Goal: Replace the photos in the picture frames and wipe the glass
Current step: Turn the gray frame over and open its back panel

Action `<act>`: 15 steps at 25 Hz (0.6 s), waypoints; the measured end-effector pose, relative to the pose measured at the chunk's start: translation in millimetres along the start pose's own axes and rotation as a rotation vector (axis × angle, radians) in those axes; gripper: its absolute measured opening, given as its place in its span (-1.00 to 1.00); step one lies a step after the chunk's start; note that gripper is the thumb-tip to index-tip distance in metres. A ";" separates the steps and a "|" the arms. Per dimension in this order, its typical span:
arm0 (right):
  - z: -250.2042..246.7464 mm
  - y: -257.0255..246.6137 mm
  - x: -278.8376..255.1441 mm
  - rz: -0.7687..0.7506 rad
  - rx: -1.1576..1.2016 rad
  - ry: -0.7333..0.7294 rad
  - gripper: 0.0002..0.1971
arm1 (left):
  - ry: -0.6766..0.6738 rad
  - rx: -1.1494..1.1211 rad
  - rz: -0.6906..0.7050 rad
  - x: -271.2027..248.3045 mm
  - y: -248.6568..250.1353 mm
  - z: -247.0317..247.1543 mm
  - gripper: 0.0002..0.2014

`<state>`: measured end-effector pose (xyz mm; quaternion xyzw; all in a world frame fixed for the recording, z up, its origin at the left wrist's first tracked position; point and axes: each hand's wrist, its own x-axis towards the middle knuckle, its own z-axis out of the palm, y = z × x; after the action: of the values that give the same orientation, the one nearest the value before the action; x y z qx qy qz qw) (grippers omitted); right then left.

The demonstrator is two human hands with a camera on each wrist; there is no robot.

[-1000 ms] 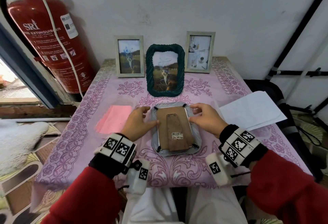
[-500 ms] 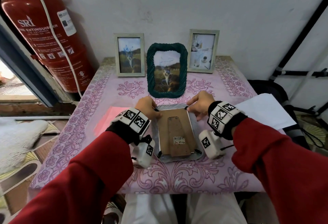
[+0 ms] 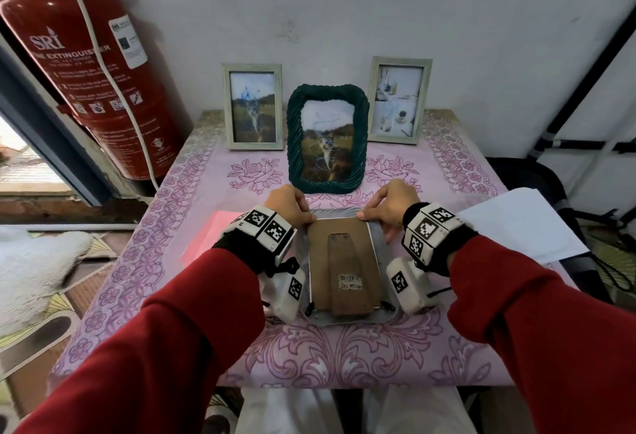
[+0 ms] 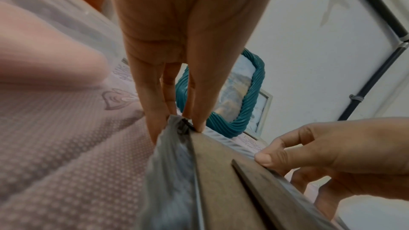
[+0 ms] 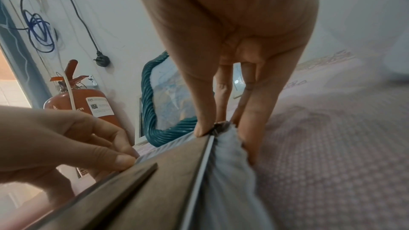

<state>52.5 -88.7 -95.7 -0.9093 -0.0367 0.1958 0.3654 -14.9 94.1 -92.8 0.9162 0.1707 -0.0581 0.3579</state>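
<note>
Your left hand (image 3: 288,206) and right hand (image 3: 389,205) each pinch a far corner of the face-down grey frame (image 3: 344,268); backing board (image 4: 225,177) seemingly loose; uneven lift could slide the glass onto the worktop (image 3: 192,244)

Home corner: floral tablecloth (image 3: 192,192), framed photos (image 3: 254,106)

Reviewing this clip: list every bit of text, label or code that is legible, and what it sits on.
"SRI": white lettering on the red fire extinguisher.
"EXTINGUISHER": below it on the same cylinder, partly cut by the white hose.
Instruction lines and white label on the extinguisher: too small to read.
Barcode sticker on the brown frame back: blurred, unreadable.
Black-and-white square codes on the wrist bands: patterns, not words.
</note>
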 end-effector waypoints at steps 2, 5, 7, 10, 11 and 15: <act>-0.2 1.8 0.4 0.012 0.022 -0.001 -0.79 | -0.002 -0.009 0.003 0.7 -1.4 0.2 -0.72; 0.2 4.8 1.2 0.018 0.059 -0.004 -0.80 | 0.007 -0.032 0.007 0.5 -2.9 1.2 -0.73; 0.1 7.3 2.1 0.023 0.099 -0.015 -0.81 | 0.003 -0.035 0.009 0.7 -3.3 0.9 -0.76; -1.0 10.4 2.3 0.032 0.159 -0.038 -0.83 | -0.012 -0.037 0.022 0.9 -4.0 0.3 -0.92; -1.4 11.1 2.6 0.037 0.174 -0.046 -0.84 | -0.015 -0.038 0.031 1.0 -4.8 -0.2 -0.91; -1.5 12.4 4.2 0.046 0.203 -0.061 -0.86 | -0.026 -0.034 0.051 2.0 -9.1 -0.6 -0.89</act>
<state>55.9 -97.8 -104.5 -0.8619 -0.0071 0.2343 0.4497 -16.3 101.4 -98.6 0.9133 0.1436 -0.0577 0.3769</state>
